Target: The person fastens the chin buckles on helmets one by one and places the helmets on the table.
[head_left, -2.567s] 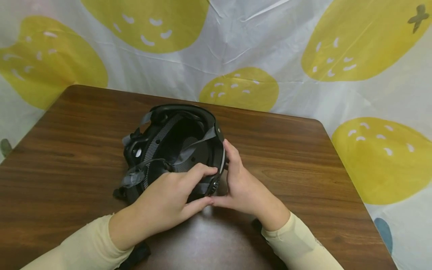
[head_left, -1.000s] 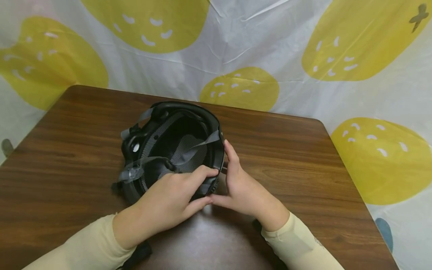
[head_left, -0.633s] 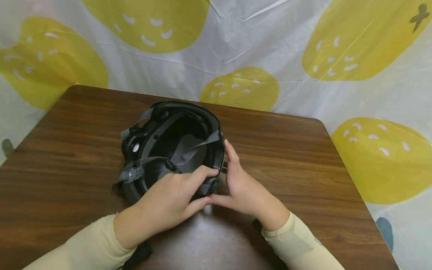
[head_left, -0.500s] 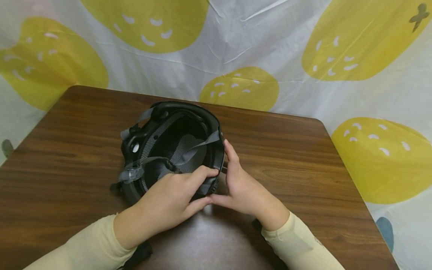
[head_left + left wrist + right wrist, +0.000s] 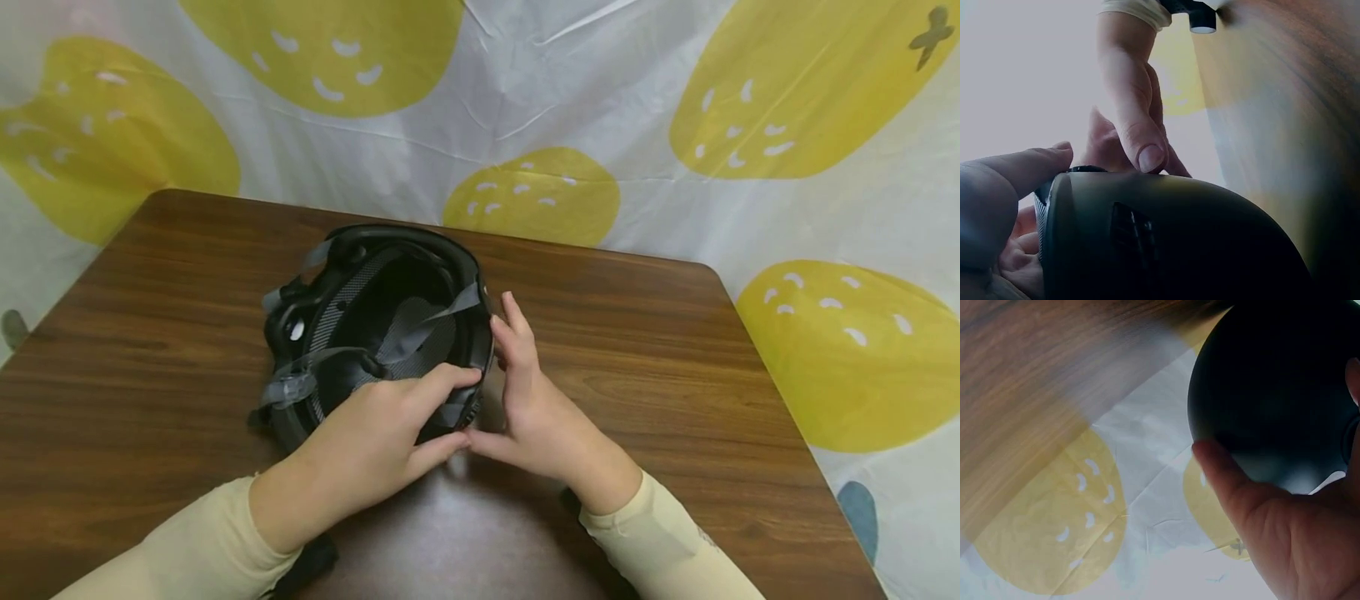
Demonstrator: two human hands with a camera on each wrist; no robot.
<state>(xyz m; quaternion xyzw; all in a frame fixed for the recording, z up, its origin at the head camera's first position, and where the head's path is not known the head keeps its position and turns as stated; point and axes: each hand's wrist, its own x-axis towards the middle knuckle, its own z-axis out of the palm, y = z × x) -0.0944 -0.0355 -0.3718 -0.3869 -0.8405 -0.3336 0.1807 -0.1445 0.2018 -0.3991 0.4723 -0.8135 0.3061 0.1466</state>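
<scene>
- The black helmet (image 5: 420, 329) lay tilted, its hollow showing, just left of the frame's centre on the wooden table (image 5: 637, 333).
- My left hand (image 5: 360, 450) clasped its rim near mid-frame.
- My right hand (image 5: 543, 421), right of centre, touched the outer shell, fingers straight, thumb spread apart.
- I judged the step as working that edge; next seemed to call for steady left grip and careful right-finger placement.

Helmet shell (image 5: 1179, 244): smooth, probably hard plastic, though left wrist view is dark. Lining (image 5: 347, 292): textured, mesh-like. Straps (image 5: 459, 302): thin webbing; buckle (image 5: 290, 389) clear, glossy plastic. Tabletop (image 5: 637, 350): wood-grained, soft sheen. Backdrop (image 5: 570, 92): creased, faintly shiny sheeting. Sleeves (image 5: 198, 537): matt cloth.
</scene>
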